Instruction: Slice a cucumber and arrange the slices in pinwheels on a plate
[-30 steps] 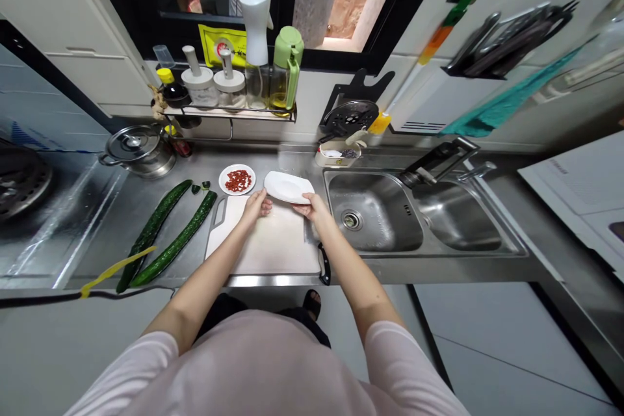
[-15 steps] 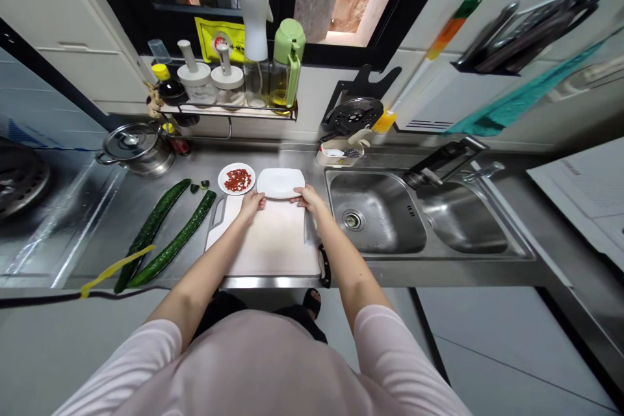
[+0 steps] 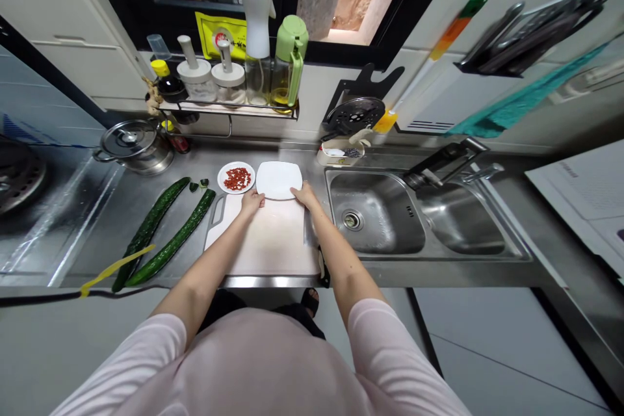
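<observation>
A white, rounded-square plate (image 3: 279, 179) is at the far edge of the white cutting board (image 3: 268, 247), and both hands grip it. My left hand (image 3: 253, 200) pinches its near left corner; my right hand (image 3: 305, 194) pinches the near right corner, thumb on top. Just left of it sits a round white plate (image 3: 222, 177) bearing chopped red pieces (image 3: 237, 179), probably chili. A knife with a black handle (image 3: 324, 269) lies along the board's right side, its blade partly hidden by my right arm. Two long cucumbers (image 3: 173, 244) rest on the counter to the left, with cut ends (image 3: 194, 186) beside their tips.
A double steel sink (image 3: 380, 211) with a faucet (image 3: 451, 159) is on the right. At the back left stands a lidded pot (image 3: 136, 146). Bottles and seasoning jars (image 3: 229, 82) fill a wall rack (image 3: 234, 108). A yellow strip (image 3: 114, 266) crosses the cucumbers' near ends.
The square plate's far edge has risen slightly, so more of its top surface shows. Both hands still hold its near corners. The view has shifted a little.
</observation>
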Demonstrator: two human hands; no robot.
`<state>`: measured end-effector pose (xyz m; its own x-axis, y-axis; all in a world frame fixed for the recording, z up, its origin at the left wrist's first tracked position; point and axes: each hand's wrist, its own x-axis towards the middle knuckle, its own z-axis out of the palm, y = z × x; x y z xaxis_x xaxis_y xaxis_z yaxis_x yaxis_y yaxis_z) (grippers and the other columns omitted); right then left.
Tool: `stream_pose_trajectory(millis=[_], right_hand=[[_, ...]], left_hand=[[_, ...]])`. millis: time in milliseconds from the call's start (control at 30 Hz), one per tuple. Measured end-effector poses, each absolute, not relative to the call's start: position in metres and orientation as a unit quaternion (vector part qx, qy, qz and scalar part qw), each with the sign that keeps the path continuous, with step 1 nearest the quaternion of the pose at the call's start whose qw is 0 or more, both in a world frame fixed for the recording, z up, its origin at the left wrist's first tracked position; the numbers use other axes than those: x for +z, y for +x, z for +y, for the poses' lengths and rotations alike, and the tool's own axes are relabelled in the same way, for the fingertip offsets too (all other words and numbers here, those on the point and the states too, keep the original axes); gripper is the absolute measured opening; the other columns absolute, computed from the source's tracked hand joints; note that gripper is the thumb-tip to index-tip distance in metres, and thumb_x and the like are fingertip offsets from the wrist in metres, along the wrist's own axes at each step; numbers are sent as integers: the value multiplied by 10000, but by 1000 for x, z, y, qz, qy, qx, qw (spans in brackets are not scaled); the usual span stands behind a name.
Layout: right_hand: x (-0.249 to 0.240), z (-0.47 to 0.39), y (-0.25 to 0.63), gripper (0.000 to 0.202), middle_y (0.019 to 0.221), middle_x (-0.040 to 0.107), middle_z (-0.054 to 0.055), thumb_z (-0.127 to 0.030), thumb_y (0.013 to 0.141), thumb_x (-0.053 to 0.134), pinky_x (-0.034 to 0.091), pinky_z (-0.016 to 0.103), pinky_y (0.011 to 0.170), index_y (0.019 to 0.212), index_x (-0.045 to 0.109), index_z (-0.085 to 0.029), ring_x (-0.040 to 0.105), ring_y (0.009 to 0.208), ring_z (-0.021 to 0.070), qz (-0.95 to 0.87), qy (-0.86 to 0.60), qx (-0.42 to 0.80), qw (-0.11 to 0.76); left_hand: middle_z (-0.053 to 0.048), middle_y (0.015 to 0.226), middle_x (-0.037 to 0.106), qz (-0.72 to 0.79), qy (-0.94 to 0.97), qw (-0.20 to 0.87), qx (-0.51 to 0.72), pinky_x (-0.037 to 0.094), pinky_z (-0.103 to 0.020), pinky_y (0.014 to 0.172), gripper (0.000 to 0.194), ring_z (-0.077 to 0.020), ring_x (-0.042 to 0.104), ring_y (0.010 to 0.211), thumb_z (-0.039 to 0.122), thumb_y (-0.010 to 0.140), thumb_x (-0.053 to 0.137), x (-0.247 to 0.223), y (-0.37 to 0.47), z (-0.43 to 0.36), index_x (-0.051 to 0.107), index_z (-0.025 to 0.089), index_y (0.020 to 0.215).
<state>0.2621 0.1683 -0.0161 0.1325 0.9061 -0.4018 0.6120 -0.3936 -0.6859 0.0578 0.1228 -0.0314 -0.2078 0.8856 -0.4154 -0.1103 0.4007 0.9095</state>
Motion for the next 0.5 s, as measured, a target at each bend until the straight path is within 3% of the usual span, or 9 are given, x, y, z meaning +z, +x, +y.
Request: stream_pose_trajectory(millis=[100, 300, 500], right_hand=[[-18, 168, 261, 545, 1222, 609, 181, -413, 806, 649, 441, 346, 935, 1237, 514, -110, 578, 1121, 261, -562, -750, 326, 129], [-21, 166, 256, 562, 1227, 606, 186, -425, 824, 634, 424, 359, 958, 1271, 486, -119, 565, 1147, 274, -557, -764, 307, 109], [-24, 166, 257, 538, 1216, 611, 180, -425, 838, 619, 419, 350, 953, 1262, 491, -120, 564, 1146, 271, -564, -760, 300, 118]], left_hand=[[52, 528, 550, 641, 311, 536, 452, 481, -201, 521, 195, -68, 527, 456, 184, 676, 663, -36, 59, 124, 549, 140, 829], [72, 523, 543, 674, 324, 497, 440, 468, -198, 505, 326, -90, 557, 437, 154, 668, 656, -41, 60, 125, 557, 144, 978], [59, 526, 550, 684, 331, 484, 434, 476, -205, 498, 344, -111, 583, 448, 142, 677, 657, -40, 60, 126, 555, 136, 1006]])
